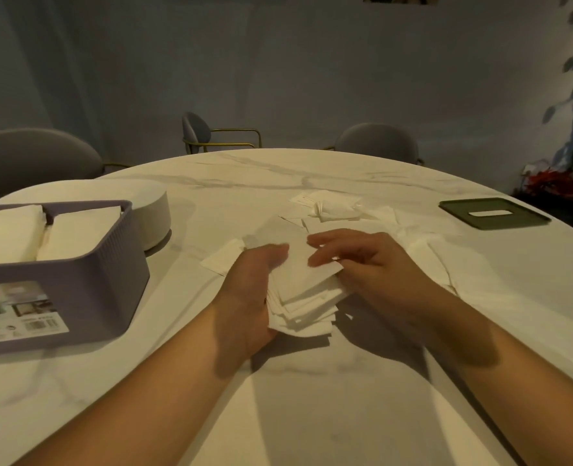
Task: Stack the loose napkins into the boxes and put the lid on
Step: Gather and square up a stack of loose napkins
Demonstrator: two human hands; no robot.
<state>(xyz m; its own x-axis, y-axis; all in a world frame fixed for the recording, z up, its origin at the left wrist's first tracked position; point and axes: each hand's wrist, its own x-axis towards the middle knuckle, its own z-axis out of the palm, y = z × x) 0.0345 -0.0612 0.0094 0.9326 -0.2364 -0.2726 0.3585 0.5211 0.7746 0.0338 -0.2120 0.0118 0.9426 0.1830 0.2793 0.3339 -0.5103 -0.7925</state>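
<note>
A fanned stack of white napkins (303,294) lies between my two hands at the table's middle. My left hand (249,294) cups the stack's left side from below. My right hand (362,264) rests on top, its fingers pressing the uppermost napkin. More loose napkins (335,208) are scattered behind and to the right on the table. A purple box (86,280) at the left holds two rows of stacked napkins, with a divider between them. A dark green lid (493,213) with a slot lies flat at the far right.
A round white container (154,213) stands just behind the purple box. The table is a round marble top (278,398). Grey chairs (377,142) ring its far edge. A plant with red flowers (554,183) stands at the right.
</note>
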